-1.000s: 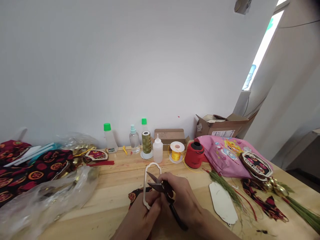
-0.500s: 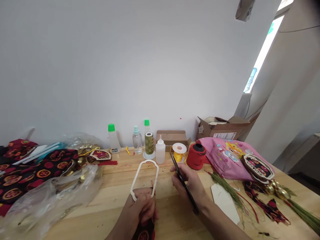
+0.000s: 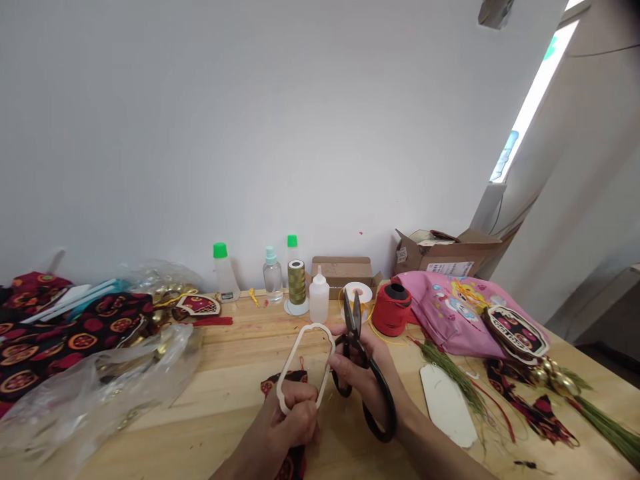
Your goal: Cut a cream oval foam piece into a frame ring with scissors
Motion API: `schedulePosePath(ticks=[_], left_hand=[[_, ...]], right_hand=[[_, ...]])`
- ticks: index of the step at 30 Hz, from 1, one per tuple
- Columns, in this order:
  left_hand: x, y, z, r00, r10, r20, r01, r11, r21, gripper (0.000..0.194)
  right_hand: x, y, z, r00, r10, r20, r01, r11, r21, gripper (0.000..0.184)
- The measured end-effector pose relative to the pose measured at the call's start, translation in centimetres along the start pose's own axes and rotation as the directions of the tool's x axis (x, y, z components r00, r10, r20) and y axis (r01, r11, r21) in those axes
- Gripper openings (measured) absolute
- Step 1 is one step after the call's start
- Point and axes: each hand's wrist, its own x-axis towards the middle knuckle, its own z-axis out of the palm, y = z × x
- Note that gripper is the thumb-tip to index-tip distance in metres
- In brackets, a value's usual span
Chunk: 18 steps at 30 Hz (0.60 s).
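My left hand (image 3: 295, 417) is closed around the lower end of a pale, elongated frame (image 3: 291, 355) with a scalloped outline. Dark cloth printed with red and gold round patterns (image 3: 295, 461) hangs below the same fist, and more of it shows behind the knuckles. My right hand (image 3: 373, 380) holds black-handled scissors (image 3: 353, 327), blades pointing up and slightly parted. Its fingers are close to the frame's right edge; whether they touch it I cannot tell. Just beyond the hands stand a white squeeze bottle (image 3: 319, 299) and a spool of yellow cord (image 3: 358, 293).
Along the wall are green-capped bottles (image 3: 226, 275), an olive thread spool (image 3: 297, 283), a red thread cone (image 3: 391, 310) and a cardboard box (image 3: 440, 253). A pink bag (image 3: 455, 310), a white panel (image 3: 449, 405) and tassels lie right. Patterned fabric (image 3: 75, 340) and clear plastic (image 3: 125, 380) lie left.
The scissors have turned from closed and edge-on to upright with parted blades. The frame has tilted to the right, and my two hands are closer together.
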Motion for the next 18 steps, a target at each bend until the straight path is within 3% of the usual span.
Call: schedulePosePath(ticks=[5,10,14,18], left_hand=[[0.1,0.3,0.5,1.000,0.020,0.018,-0.021,0.998,0.061,0.031],[0.2,0.4,0.9,0.998,0.003,-0.065,0.003,0.996,0.094,0.033],[0.3,0.3,0.5,0.987,0.022,-0.160,-0.030,0.999,-0.043,0.032],[0.6,0.1,-0.2,0.971,-0.003,-0.240,-0.028,0.992,-0.127,0.031]], right_hand=[[-0.2,0.3,0.5,0.998,-0.022,-0.052,0.022,1.000,-0.004,0.032],[0.0,0.4,0.1,0.993,-0.110,-0.031,0.099,0.965,-0.244,0.019],[0.3,0.1,-1.2,0.975,-0.218,0.028,0.186,0.751,-0.633,0.020],[0.0,0.9,-1.5,0.968,-0.222,0.117,0.225,0.565,-0.794,0.025]])
